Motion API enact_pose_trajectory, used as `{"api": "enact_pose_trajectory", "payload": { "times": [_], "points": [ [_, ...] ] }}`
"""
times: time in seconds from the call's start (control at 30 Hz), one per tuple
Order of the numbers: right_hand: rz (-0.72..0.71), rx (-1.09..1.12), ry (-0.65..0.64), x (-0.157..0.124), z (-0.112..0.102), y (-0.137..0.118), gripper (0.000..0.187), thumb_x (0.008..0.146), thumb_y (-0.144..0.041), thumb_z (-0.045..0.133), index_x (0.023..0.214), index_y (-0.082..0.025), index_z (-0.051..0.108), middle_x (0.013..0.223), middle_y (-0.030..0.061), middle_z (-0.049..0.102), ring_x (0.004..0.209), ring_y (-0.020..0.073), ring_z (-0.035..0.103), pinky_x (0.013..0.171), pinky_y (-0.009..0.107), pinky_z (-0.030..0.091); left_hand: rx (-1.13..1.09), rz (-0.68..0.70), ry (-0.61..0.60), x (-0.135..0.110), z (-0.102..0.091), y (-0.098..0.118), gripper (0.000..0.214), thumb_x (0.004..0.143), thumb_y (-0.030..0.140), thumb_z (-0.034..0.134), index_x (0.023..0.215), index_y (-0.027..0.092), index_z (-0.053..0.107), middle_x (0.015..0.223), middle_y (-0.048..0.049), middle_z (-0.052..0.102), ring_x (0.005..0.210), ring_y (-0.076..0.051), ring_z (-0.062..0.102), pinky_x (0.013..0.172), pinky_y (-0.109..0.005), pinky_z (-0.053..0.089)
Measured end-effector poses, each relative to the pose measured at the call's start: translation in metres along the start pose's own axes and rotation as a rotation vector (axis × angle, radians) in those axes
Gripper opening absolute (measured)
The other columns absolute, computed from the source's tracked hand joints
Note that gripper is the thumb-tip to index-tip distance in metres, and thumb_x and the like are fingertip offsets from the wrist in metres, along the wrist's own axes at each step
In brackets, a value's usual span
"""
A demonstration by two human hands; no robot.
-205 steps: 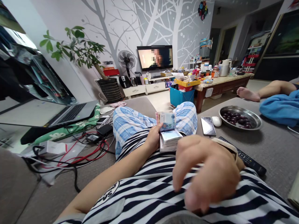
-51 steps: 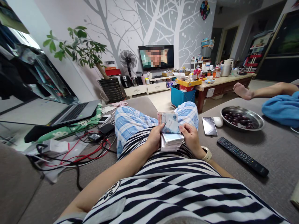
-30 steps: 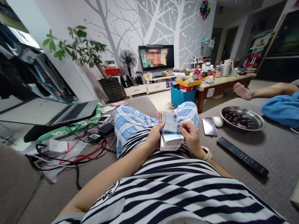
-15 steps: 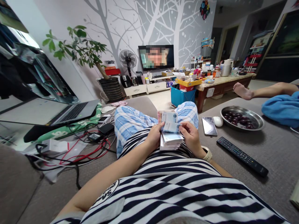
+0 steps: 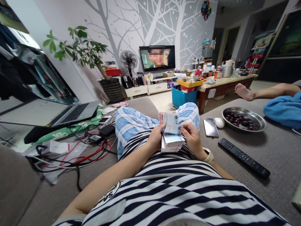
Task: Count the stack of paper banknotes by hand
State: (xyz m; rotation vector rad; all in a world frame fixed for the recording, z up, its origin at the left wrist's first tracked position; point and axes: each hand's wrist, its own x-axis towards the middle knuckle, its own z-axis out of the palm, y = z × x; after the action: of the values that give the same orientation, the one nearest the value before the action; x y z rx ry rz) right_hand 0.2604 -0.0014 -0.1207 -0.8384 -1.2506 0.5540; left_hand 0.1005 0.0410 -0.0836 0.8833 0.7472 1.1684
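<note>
Over my lap, my left hand (image 5: 155, 137) is closed on the left edge of a wad of banknotes (image 5: 173, 144). The notes are pale blue and white, with a pinkish edge at the top left. One bluish banknote (image 5: 172, 128) is bent up over the lower part of the wad. My right hand (image 5: 192, 139), with a pale watch on its wrist, pinches the right edge of this note between thumb and finger. The lower notes fan out in uneven layers between my hands. My left fingertips are partly hidden behind the paper.
On the sofa to my right lie a phone (image 5: 211, 127), a white mouse (image 5: 219, 122), a metal bowl (image 5: 262, 125) of dark round fruit and a remote control (image 5: 244, 158). A laptop (image 5: 77, 111) and tangled cables (image 5: 101, 150) are at left. Another person's bare foot (image 5: 244, 92) rests at right.
My hands and the banknotes have hardly moved. Only the picture on the television differs slightly.
</note>
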Motion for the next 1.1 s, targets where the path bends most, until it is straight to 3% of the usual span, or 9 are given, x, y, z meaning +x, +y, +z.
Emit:
{"api": "enact_pose_trajectory", "payload": {
  "times": [0.83, 1.1],
  "points": [
    [-0.007, 0.039, -0.015, -0.0004, -0.0007, -0.0008, 0.026, 0.096, -0.044, 0.063, 0.085, -0.02, 0.069, 0.071, -0.0016, 0.057, 0.066, 0.015, 0.049, 0.064, 0.029, 0.04, -0.004, -0.031, -0.012, 0.0028, -0.0048, -0.0027, 0.022, 0.079, 0.021, 0.071, 0.096, 0.009, 0.078, 0.094, -0.013, 0.083, 0.107, -0.034, 0.077, 0.103, -0.045, 0.058],
    [-0.056, 0.053, -0.027, -0.0023, -0.0014, -0.0029, 0.031, 0.095, -0.048, 0.065, 0.082, -0.021, 0.07, 0.067, -0.0006, 0.058, 0.064, 0.0161, 0.049, 0.06, 0.029, 0.041, -0.057, -0.101, 0.022, -0.0013, -0.0016, 0.0024, 0.021, 0.081, 0.024, 0.072, 0.094, 0.009, 0.077, 0.094, -0.0138, 0.083, 0.105, -0.034, 0.077, 0.1, -0.046, 0.059]
  ]
}}
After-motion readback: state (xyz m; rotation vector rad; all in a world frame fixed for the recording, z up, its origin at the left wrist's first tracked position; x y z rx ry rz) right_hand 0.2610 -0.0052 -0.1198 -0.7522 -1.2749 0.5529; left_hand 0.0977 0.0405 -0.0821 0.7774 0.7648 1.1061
